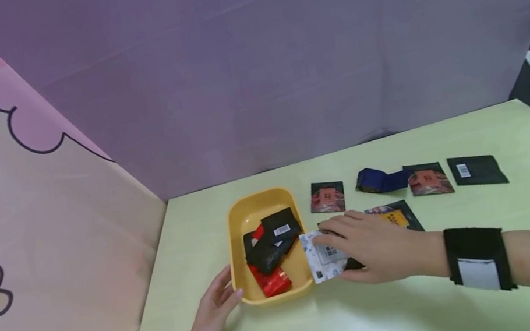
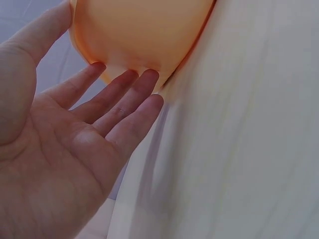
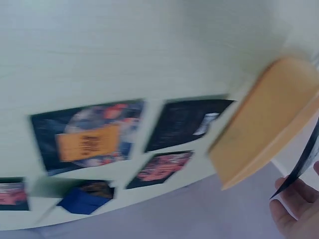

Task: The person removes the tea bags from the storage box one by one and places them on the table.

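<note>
A yellow plastic tray (image 1: 234, 218) holds several packets, among them a black packet with a barcode (image 1: 280, 223) and a shiny red packet (image 1: 274, 283). At its near left corner is my left hand (image 1: 213, 310), fingertips against the outer wall and fingers fairly straight in the left wrist view. My right hand (image 1: 377, 246) pinches a flat white-and-grey patterned sachet (image 1: 318, 259), which overlaps the tray's right rim in the head view. In the right wrist view the sachet shows a dark edge between thumb and fingers. Another black packet (image 3: 182, 124) lies beside the tray, mostly hidden under my right hand in the head view.
To the right on the pale table (image 1: 519, 221) lie a packet with an orange label (image 1: 404, 215), two red-labelled packets, one near the tray (image 1: 327, 198), a crumpled blue packet (image 1: 380, 180) and a black barcoded packet (image 1: 479, 170). A purple cloth wall (image 1: 280, 68) stands behind.
</note>
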Motion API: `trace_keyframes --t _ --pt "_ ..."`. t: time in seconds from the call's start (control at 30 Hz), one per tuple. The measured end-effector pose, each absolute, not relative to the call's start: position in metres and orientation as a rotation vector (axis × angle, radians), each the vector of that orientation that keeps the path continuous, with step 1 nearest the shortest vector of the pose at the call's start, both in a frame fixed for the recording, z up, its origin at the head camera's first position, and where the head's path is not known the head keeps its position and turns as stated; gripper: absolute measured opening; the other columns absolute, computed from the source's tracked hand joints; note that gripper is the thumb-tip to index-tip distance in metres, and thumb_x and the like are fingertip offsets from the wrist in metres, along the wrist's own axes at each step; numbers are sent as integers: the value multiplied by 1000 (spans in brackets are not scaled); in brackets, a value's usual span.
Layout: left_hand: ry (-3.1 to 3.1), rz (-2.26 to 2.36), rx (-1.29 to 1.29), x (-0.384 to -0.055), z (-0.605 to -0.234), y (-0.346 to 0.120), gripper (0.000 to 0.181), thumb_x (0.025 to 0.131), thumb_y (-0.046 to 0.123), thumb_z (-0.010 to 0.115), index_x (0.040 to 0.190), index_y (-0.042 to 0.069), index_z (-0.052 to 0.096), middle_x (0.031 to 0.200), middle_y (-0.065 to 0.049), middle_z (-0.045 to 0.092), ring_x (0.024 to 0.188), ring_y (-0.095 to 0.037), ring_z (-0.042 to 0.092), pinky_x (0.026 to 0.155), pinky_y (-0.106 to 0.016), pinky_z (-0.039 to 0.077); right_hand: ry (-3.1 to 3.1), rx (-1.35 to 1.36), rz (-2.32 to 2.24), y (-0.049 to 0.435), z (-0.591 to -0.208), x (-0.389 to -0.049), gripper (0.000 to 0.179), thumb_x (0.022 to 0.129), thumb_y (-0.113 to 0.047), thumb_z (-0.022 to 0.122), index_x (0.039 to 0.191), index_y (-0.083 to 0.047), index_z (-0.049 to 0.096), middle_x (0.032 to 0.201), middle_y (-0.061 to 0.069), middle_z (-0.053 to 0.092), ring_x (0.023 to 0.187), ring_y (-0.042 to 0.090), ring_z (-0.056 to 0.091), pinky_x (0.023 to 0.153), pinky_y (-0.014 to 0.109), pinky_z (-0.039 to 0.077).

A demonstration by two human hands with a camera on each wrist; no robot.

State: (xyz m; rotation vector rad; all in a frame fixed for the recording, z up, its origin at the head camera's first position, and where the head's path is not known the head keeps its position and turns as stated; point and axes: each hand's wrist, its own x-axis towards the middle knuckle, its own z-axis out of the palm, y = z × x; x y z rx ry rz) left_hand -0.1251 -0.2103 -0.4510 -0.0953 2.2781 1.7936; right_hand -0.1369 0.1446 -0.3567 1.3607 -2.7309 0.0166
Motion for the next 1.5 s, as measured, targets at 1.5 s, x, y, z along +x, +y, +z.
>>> trace_keyframes --t 1.5 --pt "2290 1796 -90 -121 -449 -208 62 96 25 67 150 8 41 151 -18 43 131 -37 49 104 -53 44 -2867 1035 73 325 -403 -147 67 84 -41 79 140 -14 55 141 15 52 125 40 51 99 60 43"
